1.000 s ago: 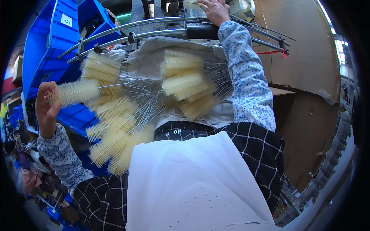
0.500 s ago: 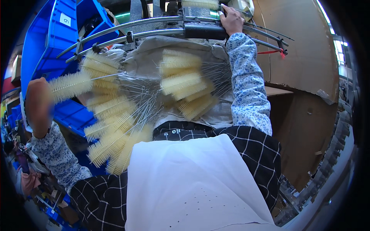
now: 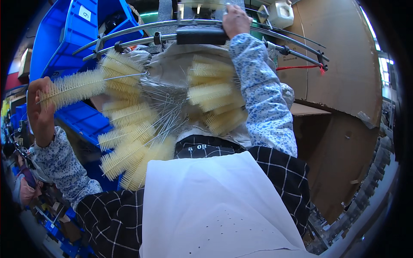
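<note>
My left hand [image 3: 41, 109], at the far left, is closed around the bristle end of a cream bottle brush [image 3: 75, 88]. The brush's thin wire handle points right, over other brushes. My right hand [image 3: 236, 22] is up at the metal rails [image 3: 172, 36], its fingers closed on the end of a sliding carriage [image 3: 201, 36] with a black sleeve. Blur and the hand hide the exact grip. Between my arms lie two heaps of similar brushes, a left heap [image 3: 129, 118] and a right heap [image 3: 211, 94], their wire handles crossing in the middle.
Blue plastic bins [image 3: 64, 43] stand at the upper left, and another blue bin [image 3: 84, 122] lies under the left heap. Large cardboard sheets [image 3: 335, 64] rise on the right. A white jug [image 3: 281, 13] stands behind the rails. Red string [image 3: 301, 67] hangs at their right end.
My right hand and the carriage have slid left along the rails. My left hand keeps hold of the brush, and its fingers show more sharply. The whole view has shifted slightly.
</note>
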The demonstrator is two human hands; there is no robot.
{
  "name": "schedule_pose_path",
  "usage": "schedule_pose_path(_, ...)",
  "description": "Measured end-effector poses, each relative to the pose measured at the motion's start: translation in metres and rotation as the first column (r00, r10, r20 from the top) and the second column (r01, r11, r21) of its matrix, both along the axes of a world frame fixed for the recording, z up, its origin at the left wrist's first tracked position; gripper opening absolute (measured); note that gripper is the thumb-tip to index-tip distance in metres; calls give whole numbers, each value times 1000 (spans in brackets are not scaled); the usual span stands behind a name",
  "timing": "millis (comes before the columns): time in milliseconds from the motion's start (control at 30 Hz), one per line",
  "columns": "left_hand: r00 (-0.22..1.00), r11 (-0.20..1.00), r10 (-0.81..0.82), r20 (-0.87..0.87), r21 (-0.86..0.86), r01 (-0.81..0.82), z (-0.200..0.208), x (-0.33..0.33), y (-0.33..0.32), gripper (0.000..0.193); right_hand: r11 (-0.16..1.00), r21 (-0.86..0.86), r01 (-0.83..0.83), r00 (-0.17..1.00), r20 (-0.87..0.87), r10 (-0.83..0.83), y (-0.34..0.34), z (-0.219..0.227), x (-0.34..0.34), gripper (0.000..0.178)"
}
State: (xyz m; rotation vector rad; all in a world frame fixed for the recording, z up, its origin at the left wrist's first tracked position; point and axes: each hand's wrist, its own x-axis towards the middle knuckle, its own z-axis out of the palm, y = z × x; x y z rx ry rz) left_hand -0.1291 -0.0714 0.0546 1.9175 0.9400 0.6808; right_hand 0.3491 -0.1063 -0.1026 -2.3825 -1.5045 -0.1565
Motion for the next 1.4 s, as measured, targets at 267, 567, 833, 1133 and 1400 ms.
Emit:
schedule_pose_path(267,991,989,-6,133,146,-13,18,73,-16,33,999,-24,37,997,-71,-38,6,30,-34,17)
schedule_pose_path(567,975,991,79,210,-121,-54,4,21,6,50,997,78,-29,997,74,23,-33,-1,74,29)
schedule_pose_path(833,940,952,-207,273,-167,258,6,96,3,46,995,-71,68,965,259,-47,-33,18,151,27)
schedule_pose_path(1133,891,881,-326,316,-239,407,-19,156,-7,39,928,-208,-309,910,-348,225,-94,67,133,27)
schedule_pose_path(1400,824,818,-438,359,-222,531,-16,169,-8,38,978,-202,-53,995,-98,34,-93,45,203,29)
